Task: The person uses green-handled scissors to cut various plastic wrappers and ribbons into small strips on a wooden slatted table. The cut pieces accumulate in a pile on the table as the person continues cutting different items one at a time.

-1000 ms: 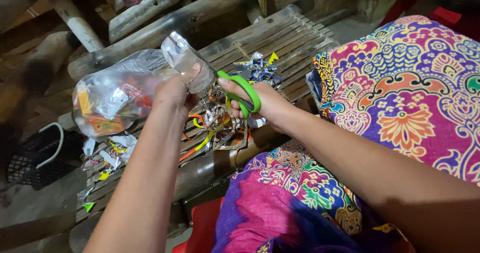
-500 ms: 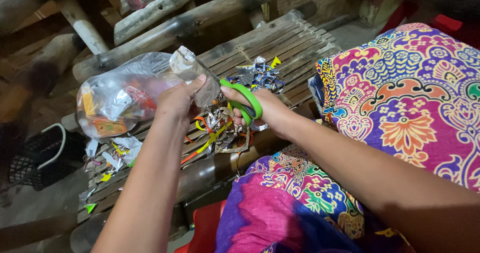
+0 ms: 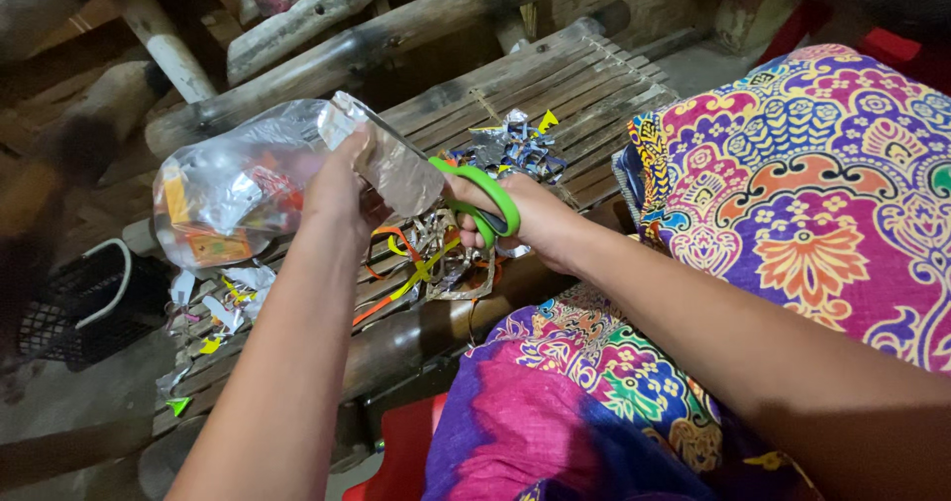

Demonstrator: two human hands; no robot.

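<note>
1. The silver foil wrapper (image 3: 391, 164) is held up above the slatted bamboo bench (image 3: 584, 75), its long side slanting from upper left down to lower right
2. The left hand (image 3: 337, 189) is closed on the wrapper's left edge, fingers pinching it
3. The right hand (image 3: 520, 219) grips the green scissors (image 3: 475, 192) just right of the wrapper; the blade runs up along the foil toward the top left
4. Below lie cut strips (image 3: 426, 258); a plastic bag (image 3: 233, 189) of wrappers sits left
5. How far the blades are parted is hard to make out
</note>
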